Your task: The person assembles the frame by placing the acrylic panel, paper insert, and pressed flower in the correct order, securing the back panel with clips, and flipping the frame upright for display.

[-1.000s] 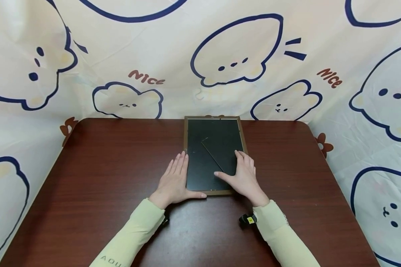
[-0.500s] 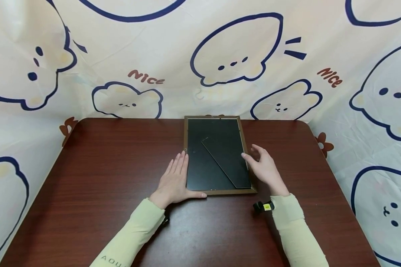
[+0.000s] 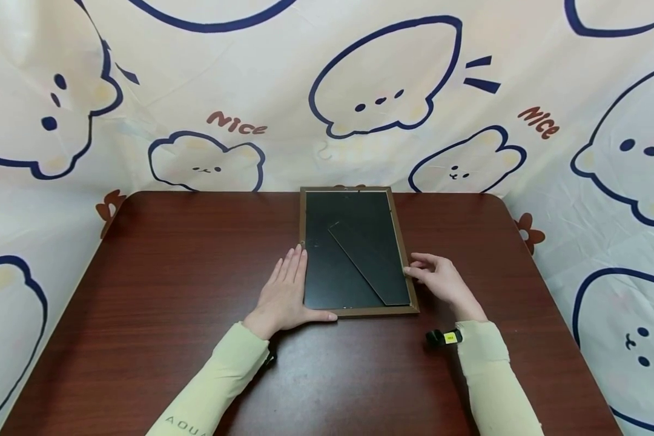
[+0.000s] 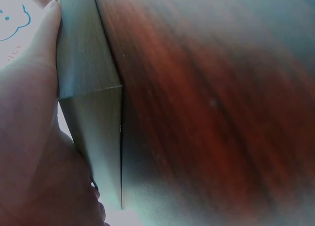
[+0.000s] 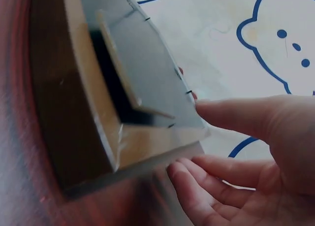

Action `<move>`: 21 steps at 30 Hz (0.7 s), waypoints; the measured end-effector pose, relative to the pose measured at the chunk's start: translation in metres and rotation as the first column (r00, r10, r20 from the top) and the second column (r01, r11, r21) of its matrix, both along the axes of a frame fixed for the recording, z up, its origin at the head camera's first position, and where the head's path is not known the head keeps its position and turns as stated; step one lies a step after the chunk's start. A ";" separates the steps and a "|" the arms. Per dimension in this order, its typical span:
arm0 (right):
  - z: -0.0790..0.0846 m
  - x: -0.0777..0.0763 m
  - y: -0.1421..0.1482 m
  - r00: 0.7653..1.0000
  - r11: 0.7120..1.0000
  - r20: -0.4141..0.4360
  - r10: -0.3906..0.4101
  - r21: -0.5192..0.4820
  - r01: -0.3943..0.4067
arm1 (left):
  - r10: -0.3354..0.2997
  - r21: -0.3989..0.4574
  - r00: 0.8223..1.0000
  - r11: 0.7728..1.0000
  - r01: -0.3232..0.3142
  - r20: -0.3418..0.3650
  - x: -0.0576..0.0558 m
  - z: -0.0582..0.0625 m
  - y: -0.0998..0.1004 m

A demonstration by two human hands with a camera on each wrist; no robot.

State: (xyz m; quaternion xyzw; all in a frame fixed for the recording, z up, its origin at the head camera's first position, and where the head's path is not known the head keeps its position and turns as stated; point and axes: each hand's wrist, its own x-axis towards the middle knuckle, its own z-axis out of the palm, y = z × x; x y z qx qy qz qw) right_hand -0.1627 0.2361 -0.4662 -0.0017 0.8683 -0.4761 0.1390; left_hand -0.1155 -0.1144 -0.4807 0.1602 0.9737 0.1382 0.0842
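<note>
A picture frame (image 3: 327, 278) lies face down with its black backing up, a tapered stand leg (image 3: 378, 263) across it. In the right wrist view, the leg (image 5: 115, 63) tilts slightly up off the backing. My left hand (image 3: 283, 297) rests along the frame's near left corner, fingers straight on the left side, thumb along the near edge. The brown corner of the frame (image 4: 91, 63) also shows in the left wrist view. My right hand (image 3: 447, 284) is at the right edge, thumb tip right at the rim, other fingers loosely curled beside it.
The frame lies on a dark brown wooden table (image 3: 169, 260), toward its far edge. A pale cloth (image 3: 289, 79) with cartoon outlines hangs behind and at both sides. A black device with a yellow label (image 3: 444, 338) sits at my right wrist.
My right hand has come off the backing, moved right past the frame's edge and then slid nearer along it, uncovering the stand leg. My left hand and the frame stay in place.
</note>
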 end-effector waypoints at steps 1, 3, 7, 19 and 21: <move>-0.001 0.001 0.001 1.000 1.000 0.006 0.007 -0.013 -0.006 | -0.001 0.001 1.000 1.000 0.001 -0.001 0.000 0.000 0.000; -0.004 0.004 0.004 1.000 0.999 0.016 0.023 -0.032 -0.023 | 0.000 0.005 1.000 1.000 0.000 -0.002 0.000 0.000 0.000; -0.009 0.007 0.007 0.999 0.998 0.030 0.042 -0.043 -0.040 | -0.002 0.022 1.000 1.000 0.002 -0.013 0.000 -0.002 0.000; -0.013 0.003 0.010 0.998 0.996 0.062 0.025 -0.089 -0.020 | -0.002 0.021 1.000 1.000 0.002 -0.023 -0.002 -0.010 -0.002; -0.013 0.001 0.011 0.996 0.994 0.080 0.027 -0.106 -0.019 | -0.002 0.025 1.000 1.000 0.003 -0.024 -0.002 -0.010 -0.002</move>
